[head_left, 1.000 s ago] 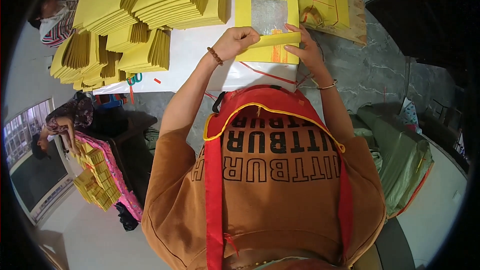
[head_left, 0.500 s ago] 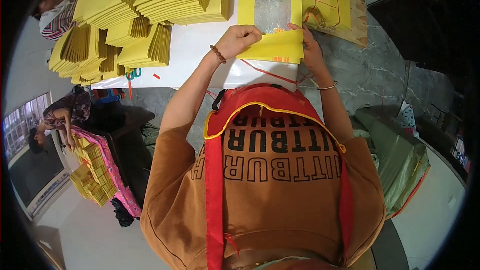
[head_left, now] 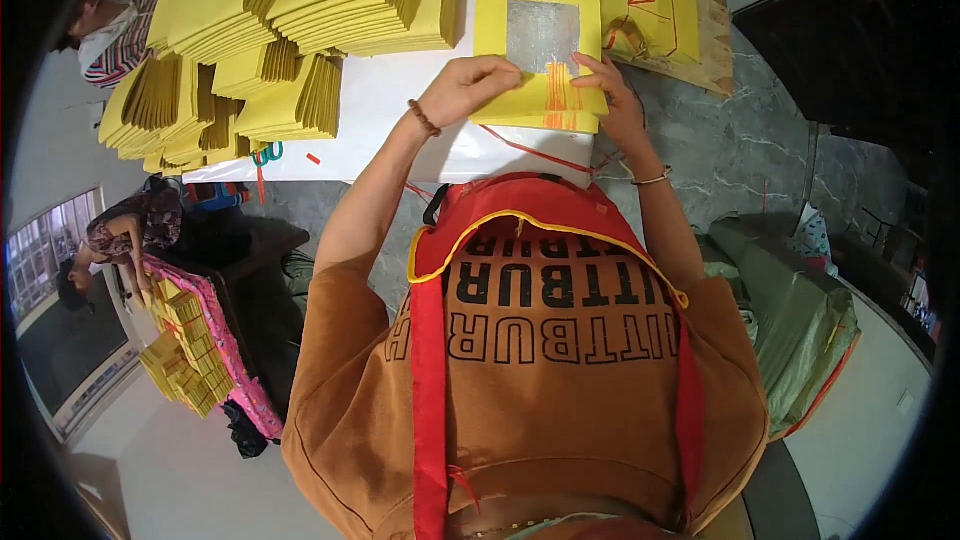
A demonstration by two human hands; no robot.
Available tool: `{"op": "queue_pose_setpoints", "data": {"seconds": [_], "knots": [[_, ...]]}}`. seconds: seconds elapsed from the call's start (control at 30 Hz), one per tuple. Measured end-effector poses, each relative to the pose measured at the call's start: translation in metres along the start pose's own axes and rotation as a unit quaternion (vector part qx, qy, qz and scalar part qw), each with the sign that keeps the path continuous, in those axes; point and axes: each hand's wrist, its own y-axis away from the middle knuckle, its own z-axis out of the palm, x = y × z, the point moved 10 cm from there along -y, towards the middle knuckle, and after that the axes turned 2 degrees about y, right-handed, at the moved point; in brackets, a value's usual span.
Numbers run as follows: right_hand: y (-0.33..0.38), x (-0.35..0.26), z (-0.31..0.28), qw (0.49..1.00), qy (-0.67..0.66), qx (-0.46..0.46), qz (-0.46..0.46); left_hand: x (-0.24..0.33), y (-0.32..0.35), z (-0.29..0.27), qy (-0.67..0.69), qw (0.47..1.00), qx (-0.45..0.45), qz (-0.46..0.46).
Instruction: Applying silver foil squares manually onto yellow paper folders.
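Both hands have flattened the folded flap: left hand (head_left: 472, 88) and right hand (head_left: 617, 100) now pinch the near edge of the yellow paper sheet (head_left: 538, 50), foil square up, on the white table (head_left: 390, 110). Judged best: keep edges aligned, press evenly. Folded yellow stacks (head_left: 300, 10) lie left.

Layout. A stack of yellow paper sheets with silver foil squares (head_left: 540, 40) lies on the white table (head_left: 390, 110), between the left hand (head_left: 468, 90) and right hand (head_left: 615, 100). Fanned piles of folded yellow paper (head_left: 290, 30) lie to its left, tied yellow bundles (head_left: 650, 0) to its right, and green-handled scissors (head_left: 263, 158) at the table's near left edge.
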Motion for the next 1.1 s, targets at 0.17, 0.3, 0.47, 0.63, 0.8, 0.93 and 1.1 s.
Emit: {"op": "queue_pose_setpoints", "data": {"seconds": [0.17, 0.3, 0.47, 0.63, 0.8, 0.93, 1.1], "knots": [[0.002, 0.013, -0.001, 0.997, -0.069, 0.009, 0.042, 0.05, 0.023, -0.012, -0.157, 0.97, -0.059, 0.177], [0.001, 0.007, -0.001, 0.994, -0.086, 0.012, 0.06, 0.026, 0.014, -0.014, -0.385, 0.902, 0.04, 0.192], [-0.002, 0.006, -0.002, 0.997, -0.063, 0.002, 0.043, 0.019, 0.012, -0.016, -0.468, 0.825, 0.186, 0.256], [-0.012, -0.037, -0.021, 0.982, 0.174, 0.076, -0.019, 0.043, 0.023, -0.008, -0.516, 0.776, 0.18, 0.316], [-0.004, -0.066, -0.01, 0.942, 0.309, -0.043, -0.126, 0.058, 0.05, 0.01, -0.54, 0.759, 0.121, 0.343], [0.004, -0.063, 0.002, 0.972, 0.185, -0.137, -0.051, 0.048, 0.054, 0.011, -0.462, 0.825, 0.086, 0.314], [0.007, 0.005, -0.003, 0.962, 0.106, -0.094, 0.233, 0.02, 0.023, -0.02, -0.351, 0.91, 0.162, 0.148]]}}
